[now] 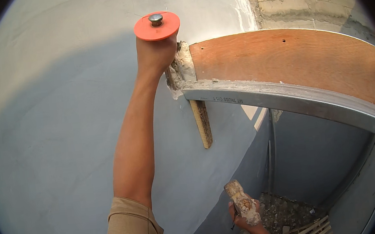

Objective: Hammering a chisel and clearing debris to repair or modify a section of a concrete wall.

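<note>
My left hand (157,56), arm stretched up and forward, is closed around a chisel (157,29) with a round orange hand guard and a metal striking end facing me. Its tip is hidden behind the hand. Beside that hand is a broken, rough hole (175,75) in the grey plastered wall (63,142), where a metal channel beam (262,95) meets it. Low down and to the right, my right hand (240,222) grips a hammer (241,197), its head crusted with pale mortar. The hammer is well apart from the chisel.
An orange-brown plywood board (290,55) stands along the beam. Below the beam's left end, a wooden piece (203,127) points down against the wall. Rubble (291,210) and wooden slats (309,231) lie far below. A block wall (293,0) rises at the back right.
</note>
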`<state>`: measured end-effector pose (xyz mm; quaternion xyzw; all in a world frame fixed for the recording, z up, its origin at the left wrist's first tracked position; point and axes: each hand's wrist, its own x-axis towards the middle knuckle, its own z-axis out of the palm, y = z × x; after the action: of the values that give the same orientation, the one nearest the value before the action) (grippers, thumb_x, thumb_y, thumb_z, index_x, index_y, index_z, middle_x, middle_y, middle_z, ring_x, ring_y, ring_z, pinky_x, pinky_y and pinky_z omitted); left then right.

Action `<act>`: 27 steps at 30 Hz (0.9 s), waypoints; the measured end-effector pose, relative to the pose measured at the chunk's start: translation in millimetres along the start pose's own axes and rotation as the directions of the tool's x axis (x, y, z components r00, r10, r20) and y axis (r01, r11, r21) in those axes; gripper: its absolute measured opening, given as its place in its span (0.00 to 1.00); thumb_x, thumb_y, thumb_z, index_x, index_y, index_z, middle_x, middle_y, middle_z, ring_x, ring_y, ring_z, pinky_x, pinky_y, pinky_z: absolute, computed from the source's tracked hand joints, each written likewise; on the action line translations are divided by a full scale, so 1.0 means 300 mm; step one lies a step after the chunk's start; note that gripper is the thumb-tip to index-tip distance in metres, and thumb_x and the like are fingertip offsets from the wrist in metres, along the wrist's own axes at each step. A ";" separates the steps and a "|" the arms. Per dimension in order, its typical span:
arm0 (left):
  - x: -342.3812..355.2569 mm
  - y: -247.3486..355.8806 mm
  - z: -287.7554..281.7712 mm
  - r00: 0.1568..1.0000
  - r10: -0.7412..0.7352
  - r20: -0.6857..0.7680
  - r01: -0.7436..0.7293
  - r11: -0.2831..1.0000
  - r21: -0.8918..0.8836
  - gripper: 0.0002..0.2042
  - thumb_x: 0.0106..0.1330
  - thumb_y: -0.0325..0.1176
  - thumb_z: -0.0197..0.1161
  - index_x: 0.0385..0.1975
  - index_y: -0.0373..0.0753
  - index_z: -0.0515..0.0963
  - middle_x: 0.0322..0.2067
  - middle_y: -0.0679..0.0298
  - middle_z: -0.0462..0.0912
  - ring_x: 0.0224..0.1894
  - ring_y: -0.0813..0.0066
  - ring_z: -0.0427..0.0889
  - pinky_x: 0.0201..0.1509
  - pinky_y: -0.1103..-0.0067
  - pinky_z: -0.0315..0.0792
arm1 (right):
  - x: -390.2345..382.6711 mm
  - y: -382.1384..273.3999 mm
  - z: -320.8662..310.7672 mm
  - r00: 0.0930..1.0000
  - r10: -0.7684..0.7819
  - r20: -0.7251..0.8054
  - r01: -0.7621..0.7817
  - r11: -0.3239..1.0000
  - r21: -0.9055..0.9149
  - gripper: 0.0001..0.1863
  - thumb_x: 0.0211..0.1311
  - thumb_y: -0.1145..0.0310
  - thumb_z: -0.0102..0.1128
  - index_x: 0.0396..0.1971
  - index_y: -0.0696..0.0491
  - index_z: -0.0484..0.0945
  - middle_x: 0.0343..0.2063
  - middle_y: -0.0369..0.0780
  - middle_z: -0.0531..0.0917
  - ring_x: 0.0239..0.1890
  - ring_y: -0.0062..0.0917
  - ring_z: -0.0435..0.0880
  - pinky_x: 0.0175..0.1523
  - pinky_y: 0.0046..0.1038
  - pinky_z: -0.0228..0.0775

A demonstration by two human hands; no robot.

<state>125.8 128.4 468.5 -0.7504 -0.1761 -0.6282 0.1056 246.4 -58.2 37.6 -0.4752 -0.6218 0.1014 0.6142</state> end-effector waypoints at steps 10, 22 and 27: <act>-0.400 0.157 -0.180 0.901 -0.349 0.258 0.432 0.780 -0.453 0.10 0.66 0.32 0.63 0.27 0.37 0.72 0.13 0.71 0.69 0.13 0.84 0.67 0.15 0.82 0.61 | -0.012 -0.046 -0.096 0.999 0.001 0.035 -0.003 0.998 0.071 0.21 0.51 0.54 0.70 0.27 0.58 0.77 0.19 0.33 0.77 0.21 0.15 0.78 0.28 0.20 0.70; -1.632 0.108 -0.243 0.059 0.108 0.992 0.909 -0.417 -0.009 0.24 0.62 0.38 0.67 0.55 0.37 0.69 0.39 0.64 0.78 0.25 0.77 0.74 0.24 0.80 0.70 | -0.009 0.044 -0.109 0.048 0.261 0.964 -0.729 0.669 -0.145 0.19 0.57 0.56 0.70 0.36 0.57 0.77 0.25 0.35 0.78 0.29 0.17 0.75 0.34 0.23 0.69; -1.871 0.191 -0.358 0.192 -0.004 0.981 0.657 -0.742 -0.132 0.27 0.61 0.38 0.67 0.57 0.36 0.66 0.41 0.58 0.77 0.33 0.69 0.75 0.31 0.76 0.73 | -0.045 0.112 0.009 0.108 0.101 0.989 -0.452 0.891 -0.042 0.16 0.61 0.60 0.65 0.36 0.59 0.77 0.24 0.37 0.78 0.24 0.18 0.77 0.33 0.22 0.70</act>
<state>-32.2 -38.7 -57.7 -0.3229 -0.0660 -0.1941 -0.9239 256.9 -48.8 4.3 -0.3162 -0.7446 0.5799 0.0969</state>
